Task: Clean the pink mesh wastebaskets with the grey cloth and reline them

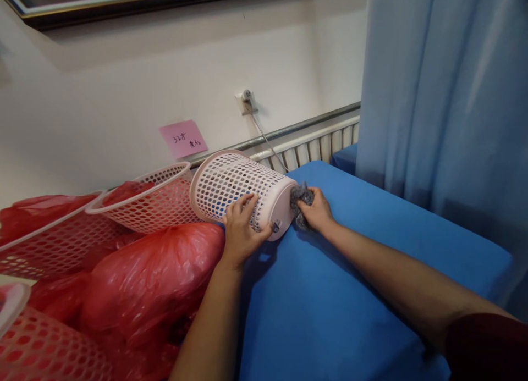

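Observation:
A pale pink perforated plastic basket lies on its side on the blue-covered bed, its solid base turned to the right. My left hand grips its near side, fingers over the holes and thumb by the edge of the base. A small dark label or mark shows near that thumb. Bunched in my right hand is a grey cloth, which is pressed against the basket's base. The fingertips of my right hand are partly hidden by the cloth.
Left are more baskets, a bulging red plastic bag and a front basket. Behind are a radiator, a plugged-in cord and a pink note. A blue curtain hangs right of the blue bed.

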`<action>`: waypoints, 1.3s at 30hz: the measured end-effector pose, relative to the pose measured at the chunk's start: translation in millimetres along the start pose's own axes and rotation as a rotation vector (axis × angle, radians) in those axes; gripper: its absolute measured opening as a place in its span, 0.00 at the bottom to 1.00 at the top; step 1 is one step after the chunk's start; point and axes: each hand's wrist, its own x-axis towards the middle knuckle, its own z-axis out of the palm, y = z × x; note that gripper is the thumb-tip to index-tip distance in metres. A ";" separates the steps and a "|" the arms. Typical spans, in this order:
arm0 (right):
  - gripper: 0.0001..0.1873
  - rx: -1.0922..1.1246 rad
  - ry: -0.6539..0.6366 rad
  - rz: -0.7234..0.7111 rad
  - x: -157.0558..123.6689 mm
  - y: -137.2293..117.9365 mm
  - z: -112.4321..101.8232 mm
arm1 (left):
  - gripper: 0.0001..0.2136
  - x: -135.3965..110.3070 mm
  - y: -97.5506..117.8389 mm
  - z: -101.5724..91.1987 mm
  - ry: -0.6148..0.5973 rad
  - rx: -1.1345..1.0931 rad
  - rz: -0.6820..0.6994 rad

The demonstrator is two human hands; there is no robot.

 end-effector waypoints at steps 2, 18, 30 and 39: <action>0.31 0.131 0.122 -0.209 -2.3 -12.6 -8.3 | 0.33 0.0 -0.2 0.0 -0.005 -0.003 0.001; 0.17 0.033 -0.306 0.126 -33.1 3.7 27.5 | 0.33 -0.6 -2.1 0.0 0.017 0.014 -0.006; 0.22 0.247 0.037 0.156 5.6 -2.5 2.0 | 0.33 -0.8 -3.5 1.3 0.025 0.009 0.014; 0.23 0.275 -0.097 -0.520 -42.3 -31.9 -8.2 | 0.33 -0.8 -5.0 0.8 0.001 -0.006 0.023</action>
